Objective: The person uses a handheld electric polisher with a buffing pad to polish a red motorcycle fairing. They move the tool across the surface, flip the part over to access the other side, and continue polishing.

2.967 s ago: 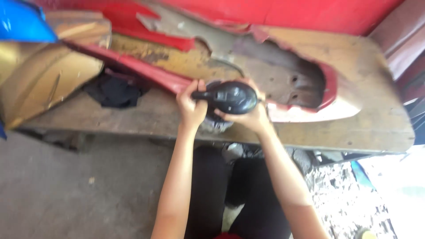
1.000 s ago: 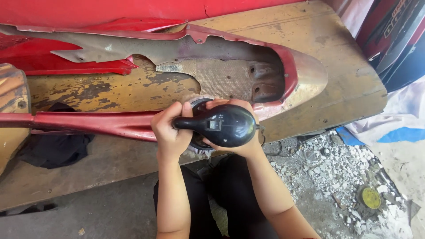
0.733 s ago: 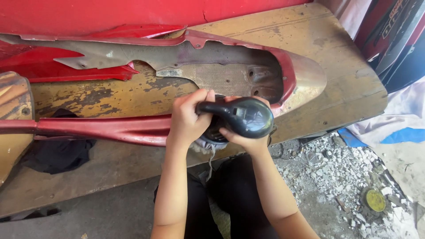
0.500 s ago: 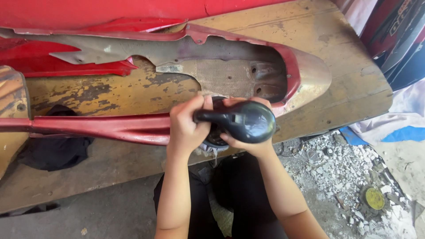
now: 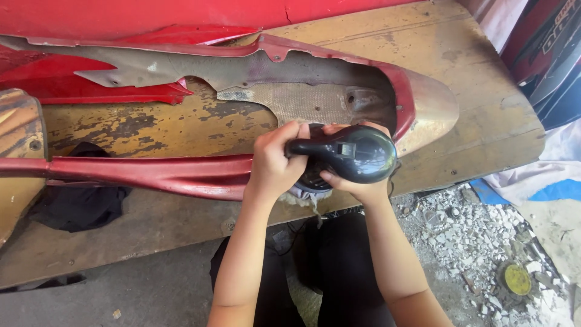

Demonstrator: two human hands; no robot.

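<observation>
Both hands grip a black power polisher (image 5: 348,154) pressed on the near edge of a red motorcycle body panel (image 5: 181,175) lying across a worn wooden board (image 5: 472,91). Compared with half a second ago, the polisher sits in almost the same spot on the panel's near rail, just left of its rounded tail; three seconds ago it was worked further left along that rail (the camera has also swung since). The left hand (image 5: 275,160) has its fingers wrapped tight round the tool's narrow handle; the right hand (image 5: 357,181) cups the rounded body from below, fingers curled shut on it.

At the far right edge stands a dark panel with red and white lettering (image 5: 554,36), cut off by the frame. A blue and white sheet (image 5: 544,181) lies on the rubble beside the board, and a small round yellow disc (image 5: 517,278) rests among the stones at near right.

The polisher's pad is hidden under the tool and hands; only a frayed pale fringe shows. A black cloth (image 5: 75,203) lies at left, partly under the rail.
</observation>
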